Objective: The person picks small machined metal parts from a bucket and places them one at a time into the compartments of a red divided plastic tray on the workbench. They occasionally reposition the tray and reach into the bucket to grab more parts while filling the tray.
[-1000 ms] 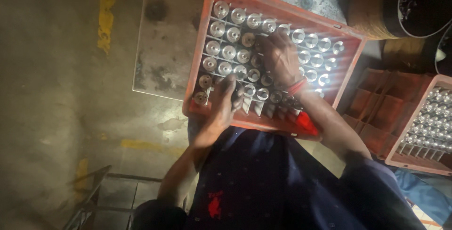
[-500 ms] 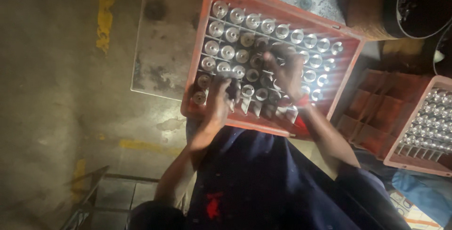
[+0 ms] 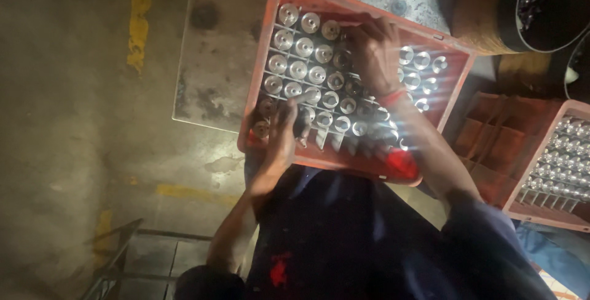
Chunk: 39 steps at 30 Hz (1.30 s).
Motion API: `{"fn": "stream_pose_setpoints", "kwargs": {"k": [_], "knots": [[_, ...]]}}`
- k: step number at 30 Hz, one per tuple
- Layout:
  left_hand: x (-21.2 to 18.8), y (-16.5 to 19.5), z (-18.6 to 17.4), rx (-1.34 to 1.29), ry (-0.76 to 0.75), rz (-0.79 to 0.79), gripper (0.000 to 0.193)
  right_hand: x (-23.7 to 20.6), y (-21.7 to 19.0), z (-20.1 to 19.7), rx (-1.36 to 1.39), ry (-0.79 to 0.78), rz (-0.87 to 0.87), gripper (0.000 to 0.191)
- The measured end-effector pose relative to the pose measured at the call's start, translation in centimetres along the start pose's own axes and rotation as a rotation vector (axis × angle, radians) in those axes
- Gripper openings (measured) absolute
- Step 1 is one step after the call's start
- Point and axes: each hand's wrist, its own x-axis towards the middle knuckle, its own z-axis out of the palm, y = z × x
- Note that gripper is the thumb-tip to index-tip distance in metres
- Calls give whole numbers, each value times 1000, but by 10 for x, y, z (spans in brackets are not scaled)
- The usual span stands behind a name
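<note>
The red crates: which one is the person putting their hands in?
The big red crate straight ahead, full of shiny metal parts. The left hand and right hand are both in it. The other red crate, at the right edge, has no hands in it.

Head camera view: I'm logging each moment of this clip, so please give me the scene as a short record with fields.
setting: dim workshop, concrete floor with yellow paint marks
main thing: red crate with a divider grid, most cells holding shiny metal parts
left hand: at the crate's near left corner, fingers among the parts; grasp unclear
right hand: over the crate's middle, fingers down among the parts; grasp unclear
nearby: second red crate of metal parts at the right; dark round tub at the upper right
</note>
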Motion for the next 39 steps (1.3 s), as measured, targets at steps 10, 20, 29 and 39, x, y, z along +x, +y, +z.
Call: {"fn": "stream_pose_setpoints", "kwargs": {"k": [10, 20, 29, 39], "knots": [[-11, 10, 10, 111, -84, -68, 59, -101, -80, -18, 1041, -433, 614, 30], [-14, 44, -3, 88, 298, 137, 19, -62, -101, -25, 332, -238, -135, 36], [-3, 49, -5, 242, 275, 318, 15, -65, -90, -5, 391, -375, -73, 24], [65, 95, -50, 1197, 271, 859, 66, -125, 116, -70, 1167, 583, 729, 40]]}}
